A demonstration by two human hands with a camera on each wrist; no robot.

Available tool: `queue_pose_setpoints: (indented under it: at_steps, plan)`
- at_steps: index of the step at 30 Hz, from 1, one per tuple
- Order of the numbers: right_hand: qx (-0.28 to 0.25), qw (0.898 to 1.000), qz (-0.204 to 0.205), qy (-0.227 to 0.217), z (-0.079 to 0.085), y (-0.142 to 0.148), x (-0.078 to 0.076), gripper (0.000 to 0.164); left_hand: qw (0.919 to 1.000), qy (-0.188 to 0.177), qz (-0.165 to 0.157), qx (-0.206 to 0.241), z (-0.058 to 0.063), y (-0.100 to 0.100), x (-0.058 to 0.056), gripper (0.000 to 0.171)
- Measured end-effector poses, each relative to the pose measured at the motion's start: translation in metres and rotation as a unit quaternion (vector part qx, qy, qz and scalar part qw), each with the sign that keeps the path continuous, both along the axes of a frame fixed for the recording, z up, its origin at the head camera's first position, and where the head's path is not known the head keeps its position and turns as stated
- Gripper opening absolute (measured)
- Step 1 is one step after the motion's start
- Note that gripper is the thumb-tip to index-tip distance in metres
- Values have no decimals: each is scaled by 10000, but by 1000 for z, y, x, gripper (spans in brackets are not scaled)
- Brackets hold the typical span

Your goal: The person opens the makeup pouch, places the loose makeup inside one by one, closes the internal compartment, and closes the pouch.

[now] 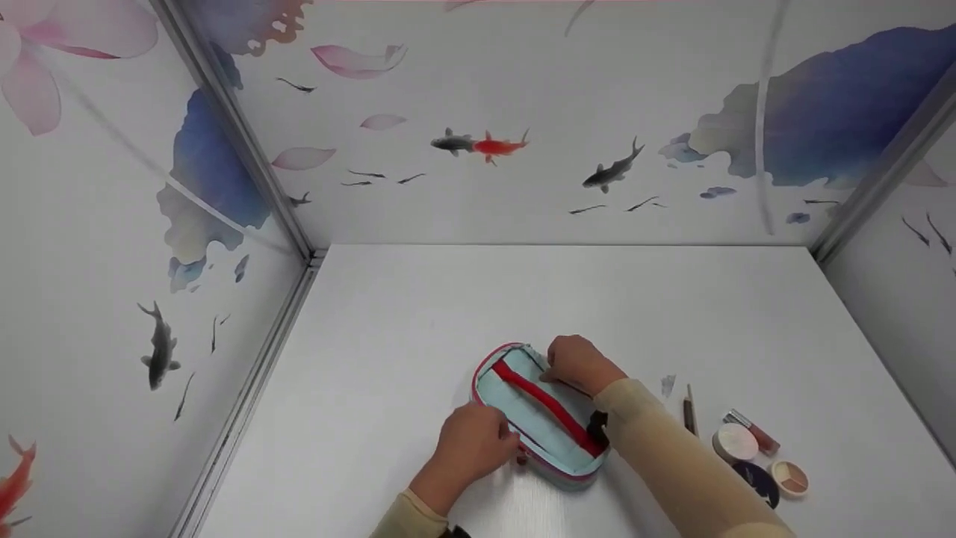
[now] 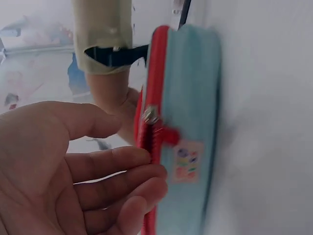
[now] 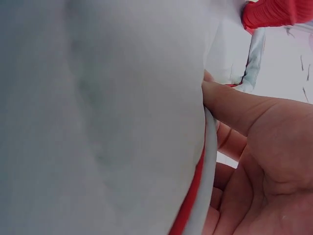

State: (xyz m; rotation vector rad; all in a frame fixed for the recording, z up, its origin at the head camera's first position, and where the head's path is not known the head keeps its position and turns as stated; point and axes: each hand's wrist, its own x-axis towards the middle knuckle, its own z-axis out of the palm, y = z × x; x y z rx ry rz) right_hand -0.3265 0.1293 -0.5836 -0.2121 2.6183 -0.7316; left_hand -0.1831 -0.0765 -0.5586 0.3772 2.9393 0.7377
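Observation:
A light blue pouch (image 1: 523,403) with a red zipper and a red strap handle (image 1: 549,403) lies on the white table. Its far right edge is pinched between thumb and finger of my right hand (image 1: 582,364); the right wrist view shows the thumb (image 3: 230,100) on the pale fabric, above red trim. At the near left side is my left hand (image 1: 474,441). In the left wrist view its loosely bent fingers (image 2: 117,181) come up to the red zipper (image 2: 154,132), thumb apart from them. A metal zipper slider (image 2: 150,115) shows just above these fingertips.
To the right of the pouch lie a lip gloss tube (image 1: 753,432), a white round jar (image 1: 736,442), a dark round case (image 1: 757,482), a small palette (image 1: 789,478) and a slim pencil-like stick (image 1: 689,411). Printed wall panels (image 1: 523,90) enclose the table.

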Motion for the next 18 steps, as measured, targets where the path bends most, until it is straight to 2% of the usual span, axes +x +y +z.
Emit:
queue_pose_setpoints:
  at_steps: [3,5,8,10,13,16,18]
  plan:
    - [113,9999,-30,-26,0,1,-1,28,9981,258,-145,-541,20,0,-34,17]
    - [176,9998,-73,-34,1,3,-4,28,9944,497,-356,-865,27,5,-63,13]
    - [208,9997,-135,-75,0,6,-5,27,9843,784,-868,-1325,25,15,-104,13]
    - [153,9997,-171,-120,-1,7,-6,26,9743,867,-1263,-1650,19,22,-126,16]
    - [94,9997,-174,-118,-4,5,-6,26,9597,685,-1870,-1980,8,30,-149,20]
    - [13,9999,-153,-41,-7,3,-6,23,9584,113,-2198,-1820,0,35,-164,26]
    - [-39,9998,-193,-20,-8,3,-7,22,9597,-256,-2254,-1661,-3,38,-171,31]
